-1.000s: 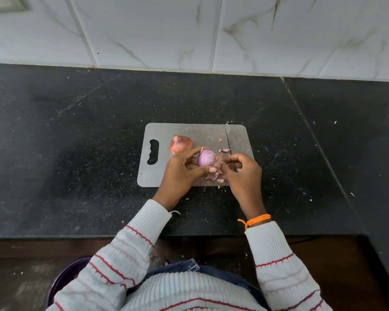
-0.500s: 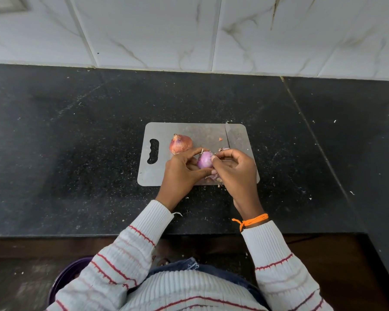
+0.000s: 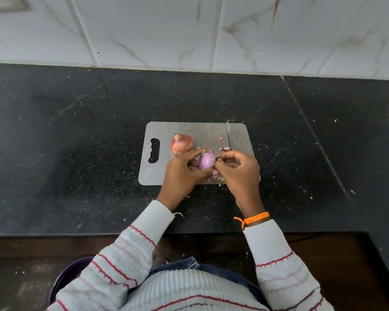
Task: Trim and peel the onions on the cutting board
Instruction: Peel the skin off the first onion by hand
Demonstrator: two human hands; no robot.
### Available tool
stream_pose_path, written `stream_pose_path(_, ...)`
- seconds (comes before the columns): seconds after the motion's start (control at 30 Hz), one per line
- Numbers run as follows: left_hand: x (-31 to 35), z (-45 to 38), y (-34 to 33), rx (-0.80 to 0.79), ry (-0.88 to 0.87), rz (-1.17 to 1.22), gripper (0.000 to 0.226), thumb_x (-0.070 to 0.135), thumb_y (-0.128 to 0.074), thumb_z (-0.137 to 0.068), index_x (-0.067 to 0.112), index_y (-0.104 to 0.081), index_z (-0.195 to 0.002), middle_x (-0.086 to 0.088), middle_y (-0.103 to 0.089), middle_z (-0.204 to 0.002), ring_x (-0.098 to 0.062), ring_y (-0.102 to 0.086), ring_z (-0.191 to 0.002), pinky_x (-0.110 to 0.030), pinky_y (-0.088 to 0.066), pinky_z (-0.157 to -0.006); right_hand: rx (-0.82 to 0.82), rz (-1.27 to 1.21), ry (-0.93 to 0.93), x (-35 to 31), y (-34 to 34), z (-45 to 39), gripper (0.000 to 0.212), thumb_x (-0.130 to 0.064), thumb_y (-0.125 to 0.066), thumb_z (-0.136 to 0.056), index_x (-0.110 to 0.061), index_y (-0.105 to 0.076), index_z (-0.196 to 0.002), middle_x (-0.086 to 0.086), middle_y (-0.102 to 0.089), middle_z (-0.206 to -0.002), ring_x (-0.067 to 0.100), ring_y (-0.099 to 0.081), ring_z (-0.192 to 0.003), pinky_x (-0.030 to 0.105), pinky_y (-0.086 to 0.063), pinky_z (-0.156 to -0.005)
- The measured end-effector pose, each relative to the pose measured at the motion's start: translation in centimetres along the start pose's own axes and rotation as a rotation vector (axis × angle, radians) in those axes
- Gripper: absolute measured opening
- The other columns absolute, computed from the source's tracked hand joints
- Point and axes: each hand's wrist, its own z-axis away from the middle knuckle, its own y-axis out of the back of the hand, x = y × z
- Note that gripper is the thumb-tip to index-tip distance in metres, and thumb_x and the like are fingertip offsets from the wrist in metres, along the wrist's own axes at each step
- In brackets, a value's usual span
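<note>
A grey cutting board [image 3: 166,173] lies on the black counter. My left hand [image 3: 182,173] grips a partly peeled purple onion [image 3: 206,160] over the board's near edge. My right hand [image 3: 238,169] is at the onion's right side, its fingertips pinched on the skin there. An unpeeled brown-red onion [image 3: 181,143] rests on the board, just left of and behind my hands. A knife blade [image 3: 228,136] lies flat on the board's right part, its handle hidden under my right hand. Loose skin scraps [image 3: 225,148] lie around the hands.
The black stone counter [image 3: 76,164] runs to a white tiled wall [image 3: 189,30] at the back. Its front edge is close below my wrists. A dark purple bin [image 3: 64,279] stands on the floor at lower left.
My right hand has moved left onto the onion and its fingers have closed on the skin at the onion's right side. The left hand has turned the onion slightly.
</note>
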Motion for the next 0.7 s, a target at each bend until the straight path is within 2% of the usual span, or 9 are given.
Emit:
stream_pose_path(0.07,0.12,-0.03,0.08,0.006,0.011,0.0,0.052,0.02,-0.085,-0.064,0.024,-0.066,-0.112,-0.017,-0.071,-0.085,-0.04,-0.065,-0.075,-0.048,-0.056,-0.078,-0.013,-0.025,-0.044,0.35,0.08,-0.14,0.01,-0.003,-0.063,-0.082,-0.01,-0.069,-0.083,0.0,-0.069,-0.076,0.011,-0.068,-0.071,0.034,-0.059,-0.07)
stream_pose_path(0.17,0.11,-0.05,0.18,0.008,-0.002,-0.009,0.048,0.021,-0.085,-0.063,0.032,-0.066,-0.106,-0.014,-0.071,-0.084,-0.039,-0.065,-0.074,-0.049,-0.056,-0.077,-0.033,-0.084,-0.079,0.47,0.05,-0.18,0.012,-0.009,-0.059,-0.088,-0.006,-0.07,-0.086,0.009,-0.071,-0.081,0.023,-0.069,-0.076,0.045,-0.059,-0.072)
stream_pose_path(0.3,0.37,0.02,0.27,0.022,-0.017,-0.024,0.048,0.021,-0.083,-0.065,0.032,-0.064,-0.107,-0.016,-0.07,-0.082,-0.036,-0.063,-0.067,-0.048,-0.056,-0.075,-0.038,-0.052,-0.049,-0.15,-0.05,0.17,0.006,-0.014,-0.068,-0.083,-0.009,-0.069,-0.085,0.006,-0.071,-0.08,0.016,-0.07,-0.072,0.04,-0.059,-0.07)
stream_pose_path(0.37,0.6,0.1,0.33,0.028,-0.038,-0.046,0.046,0.018,-0.082,-0.067,0.034,-0.063,-0.105,-0.015,-0.069,-0.079,-0.027,-0.057,-0.059,-0.045,-0.056,-0.073,-0.048,-0.049,-0.051,-0.33,-0.21,0.27,0.004,-0.014,-0.07,-0.081,-0.013,-0.067,-0.085,0.006,-0.071,-0.08,0.017,-0.07,-0.069,0.041,-0.059,-0.069)
stream_pose_path(0.43,0.78,0.18,0.4,0.038,-0.05,-0.054,0.046,0.015,-0.081,-0.068,0.035,-0.061,-0.104,-0.012,-0.069,-0.077,-0.017,-0.055,-0.059,-0.039,-0.057,-0.071,-0.042,-0.03,-0.048,-0.33,-0.42,0.27,0.006,-0.014,-0.072,-0.079,-0.014,-0.067,-0.083,0.006,-0.071,-0.079,0.019,-0.07,-0.07,0.043,-0.059,-0.068)
stream_pose_path(0.57,0.79,0.28,0.54,0.049,-0.085,-0.068,0.045,0.011,-0.08,-0.07,0.039,-0.059,-0.099,-0.001,-0.066,-0.07,-0.013,-0.055,-0.057,-0.029,-0.054,-0.066,-0.016,0.001,-0.04,-0.19,-0.75,0.1,0.007,-0.013,-0.073,-0.075,-0.011,-0.069,-0.08,0.006,-0.071,-0.075,0.021,-0.069,-0.068,0.043,-0.059,-0.066)
stream_pose_path(0.7,0.5,0.11,0.66,0.045,-0.069,-0.072,0.046,0.014,-0.082,-0.067,0.024,-0.067,-0.11,-0.002,-0.064,-0.067,-0.01,-0.051,-0.056,-0.026,-0.053,-0.064,-0.015,-0.015,-0.015,0.04,-0.74,0.07,0.006,-0.003,-0.069,-0.076,-0.007,-0.069,-0.081,0.01,-0.07,-0.07,0.019,-0.069,-0.061,0.042,-0.059,-0.065)
